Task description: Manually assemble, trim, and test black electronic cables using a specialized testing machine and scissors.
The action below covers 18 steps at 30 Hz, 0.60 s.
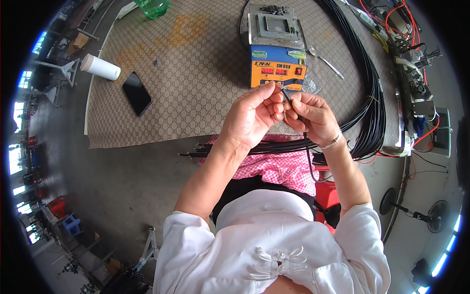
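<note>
In front of the table's near edge, my two hands meet around the end of a thin black cable (307, 145). My right hand (314, 116) grips the cable between thumb and fingers close to its tip. My left hand (254, 113) pinches at the tip with thumb and forefinger, its other fingers curled. Fine wire ends seem to show there, too small to make out. A bit of orange shows between the hands. Just beyond them stands a blue and orange solder pot (255, 73) with red digital displays and a square metal basin (281, 25) on top.
A thick bundle of black cables (370, 105) curves down the table's right side and across my lap over a pink checked cloth (289, 171). On the patterned table (196, 83) are a phone (136, 93), a white cup (101, 67), a green bottle (153, 6) and a metal spoon-like tool (327, 62).
</note>
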Each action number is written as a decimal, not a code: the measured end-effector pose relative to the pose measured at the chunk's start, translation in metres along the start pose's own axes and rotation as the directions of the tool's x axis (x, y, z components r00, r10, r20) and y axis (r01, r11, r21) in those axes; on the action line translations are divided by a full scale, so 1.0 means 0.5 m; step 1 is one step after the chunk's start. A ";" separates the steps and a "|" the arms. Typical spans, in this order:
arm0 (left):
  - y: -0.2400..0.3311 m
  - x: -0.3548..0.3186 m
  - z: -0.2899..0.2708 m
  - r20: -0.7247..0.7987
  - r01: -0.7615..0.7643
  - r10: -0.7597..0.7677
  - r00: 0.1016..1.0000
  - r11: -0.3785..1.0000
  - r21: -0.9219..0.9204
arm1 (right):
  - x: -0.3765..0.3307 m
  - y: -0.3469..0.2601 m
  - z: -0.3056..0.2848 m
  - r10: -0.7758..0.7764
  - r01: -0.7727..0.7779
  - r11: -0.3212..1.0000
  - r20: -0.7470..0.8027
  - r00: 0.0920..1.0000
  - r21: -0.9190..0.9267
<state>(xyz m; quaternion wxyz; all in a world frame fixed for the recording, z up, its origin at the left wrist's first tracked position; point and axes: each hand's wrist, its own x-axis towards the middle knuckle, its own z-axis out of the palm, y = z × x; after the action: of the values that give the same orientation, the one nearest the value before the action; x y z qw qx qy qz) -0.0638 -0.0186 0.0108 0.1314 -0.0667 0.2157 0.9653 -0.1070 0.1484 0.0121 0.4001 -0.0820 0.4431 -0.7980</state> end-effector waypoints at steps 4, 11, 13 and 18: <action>0.003 0.007 -0.006 -0.068 0.013 -0.016 0.998 0.998 -0.057 | 0.012 -0.019 -0.001 -0.047 0.034 0.987 -0.082 0.995 -0.155; -0.007 -0.001 -0.044 -0.260 0.030 -0.043 0.965 0.998 -0.052 | 0.148 -0.138 -0.052 -0.448 0.134 0.613 -0.203 0.871 -0.778; -0.017 -0.003 -0.061 -0.242 0.053 -0.061 0.968 0.998 -0.039 | 0.194 -0.155 -0.082 -0.513 0.075 0.474 -0.206 0.833 -0.877; -0.022 -0.009 -0.087 -0.257 0.068 -0.078 0.963 0.996 -0.051 | 0.258 -0.172 -0.105 -0.493 -0.111 0.239 -0.219 0.842 -0.965</action>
<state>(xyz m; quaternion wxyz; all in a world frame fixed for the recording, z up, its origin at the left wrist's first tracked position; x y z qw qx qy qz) -0.0534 -0.0289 -0.0317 0.1363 -0.2025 0.2084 0.9471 -0.2670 0.1148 0.0185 0.0362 -0.1599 0.9017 -0.4000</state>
